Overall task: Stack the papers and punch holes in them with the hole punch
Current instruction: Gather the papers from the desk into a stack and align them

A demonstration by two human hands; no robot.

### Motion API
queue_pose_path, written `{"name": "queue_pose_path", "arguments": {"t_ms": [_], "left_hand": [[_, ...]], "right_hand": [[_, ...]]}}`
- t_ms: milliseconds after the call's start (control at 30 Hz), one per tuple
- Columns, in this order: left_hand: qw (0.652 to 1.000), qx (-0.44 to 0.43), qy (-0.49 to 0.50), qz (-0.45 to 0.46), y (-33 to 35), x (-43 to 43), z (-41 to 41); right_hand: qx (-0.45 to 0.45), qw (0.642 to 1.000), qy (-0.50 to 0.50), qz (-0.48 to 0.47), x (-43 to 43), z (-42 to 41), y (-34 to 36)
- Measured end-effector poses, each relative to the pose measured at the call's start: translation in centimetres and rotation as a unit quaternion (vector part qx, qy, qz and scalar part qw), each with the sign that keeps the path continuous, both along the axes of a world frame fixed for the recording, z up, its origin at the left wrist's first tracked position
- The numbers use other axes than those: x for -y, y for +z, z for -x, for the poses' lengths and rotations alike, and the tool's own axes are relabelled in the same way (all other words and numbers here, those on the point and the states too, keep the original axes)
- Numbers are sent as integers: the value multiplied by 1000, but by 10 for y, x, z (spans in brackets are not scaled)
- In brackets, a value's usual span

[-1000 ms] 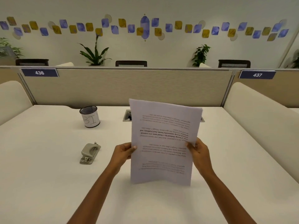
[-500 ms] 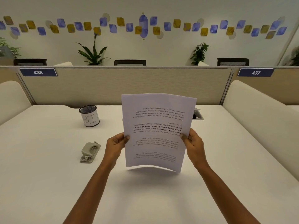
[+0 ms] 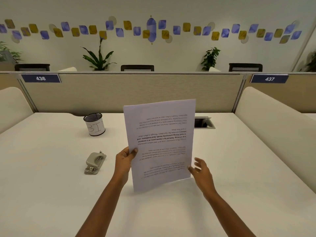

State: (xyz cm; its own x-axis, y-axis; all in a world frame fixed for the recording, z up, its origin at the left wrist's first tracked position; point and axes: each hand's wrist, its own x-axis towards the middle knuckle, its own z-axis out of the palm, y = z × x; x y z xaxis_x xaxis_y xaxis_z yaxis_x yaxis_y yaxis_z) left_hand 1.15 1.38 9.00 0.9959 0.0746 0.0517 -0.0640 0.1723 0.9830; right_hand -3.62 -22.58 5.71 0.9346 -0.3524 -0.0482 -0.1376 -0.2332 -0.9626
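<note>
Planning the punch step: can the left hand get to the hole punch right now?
Probably not yet. The left hand is pinching the papers upright. The hole punch lies beside it with bare table between, so the path is free once the right hand takes over.

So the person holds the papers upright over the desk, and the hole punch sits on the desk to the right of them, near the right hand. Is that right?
Not quite. The head view shows the hole punch lying on the desk to the left of the papers, near the left hand, not the right hand. The papers are indeed held upright over the desk.
</note>
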Motion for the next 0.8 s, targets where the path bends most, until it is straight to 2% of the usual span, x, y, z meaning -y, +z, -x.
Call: {"name": "queue_pose_path", "arguments": {"t_ms": [67, 133, 233, 333, 400, 467, 600, 733, 800], "left_hand": [[999, -9, 17, 33, -1, 5, 0], [997, -20, 31, 67, -2, 12, 0], [991, -39, 35, 123, -3, 25, 5], [981, -63, 38, 179, -4, 36, 11], [975, -75, 29, 206, -5, 42, 14], [975, -77, 17, 208, -8, 41, 15], [986, -68, 13, 155, -10, 22, 9], [985, -65, 63, 146, -4, -12, -3], [990, -59, 56, 118, 0, -31, -8]], "right_hand": [[-37, 998, -10, -42, -5, 6, -10], [-59, 989, -10, -135, -13, 11, -15], [-81, 938, 12, -337, -23, 15, -18], [-52, 900, 30, -432, -29, 16, -17], [-29, 902, 18, -431, -32, 16, -15], [-16, 919, -3, -395, -30, 14, -12], [10, 952, -42, -302, -11, 10, -5], [30, 968, -50, -243, 16, 12, 3], [31, 974, -46, -220, 30, 14, 5]]}}
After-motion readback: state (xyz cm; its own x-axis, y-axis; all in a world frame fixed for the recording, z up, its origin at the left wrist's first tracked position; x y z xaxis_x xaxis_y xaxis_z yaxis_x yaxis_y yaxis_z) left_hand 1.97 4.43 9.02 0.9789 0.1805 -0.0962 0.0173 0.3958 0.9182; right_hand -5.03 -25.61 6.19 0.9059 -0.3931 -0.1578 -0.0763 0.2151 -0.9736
